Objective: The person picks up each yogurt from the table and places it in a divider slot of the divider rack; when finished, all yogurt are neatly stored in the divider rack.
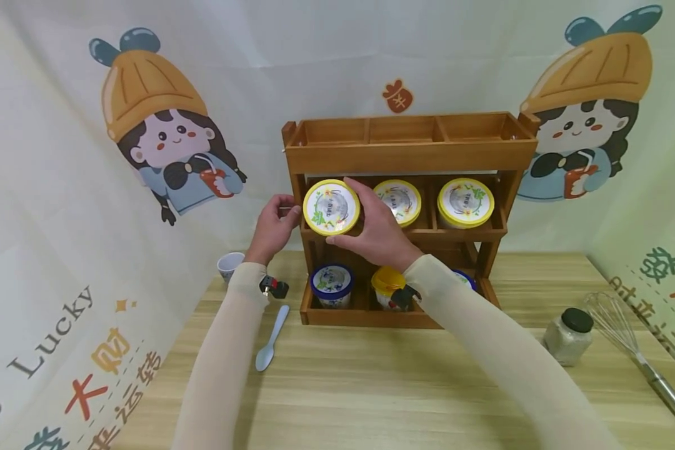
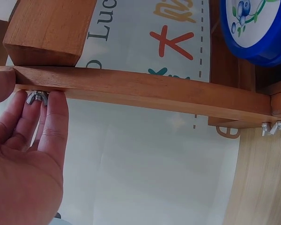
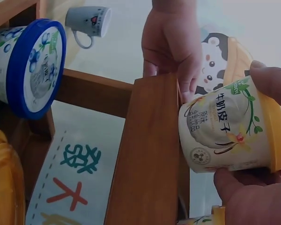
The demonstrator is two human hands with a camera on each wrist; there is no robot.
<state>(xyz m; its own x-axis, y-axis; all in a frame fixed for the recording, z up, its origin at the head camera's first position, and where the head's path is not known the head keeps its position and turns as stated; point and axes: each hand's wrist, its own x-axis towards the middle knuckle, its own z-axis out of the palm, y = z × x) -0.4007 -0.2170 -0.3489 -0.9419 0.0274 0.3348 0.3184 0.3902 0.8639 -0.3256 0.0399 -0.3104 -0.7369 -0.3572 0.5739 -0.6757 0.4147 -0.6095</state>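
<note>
My right hand (image 1: 379, 228) holds a yogurt cup (image 3: 220, 129) with a yellow lid (image 1: 332, 207) between thumb and fingers, at the left compartment of the middle shelf. In the right wrist view the cup lies tilted beside the shelf's front board. My left hand (image 2: 33, 154) grips the left side post of the wooden rack (image 2: 145, 89), thumb on one face and fingers on the other, around a wing nut (image 2: 37, 97). Two more yellow-lidded cups, one in the middle (image 1: 400, 203) and one at the right (image 1: 465, 202), sit on the same shelf.
The bottom shelf bears a blue-lidded cup (image 1: 332, 285), an orange-lidded cup (image 1: 387, 284) and another blue lid (image 1: 464, 278) mostly behind my right arm. A mug (image 1: 229, 264) and spoon (image 1: 272, 337) lie left; a jar (image 1: 568, 336) and whisk (image 1: 641, 359) lie right.
</note>
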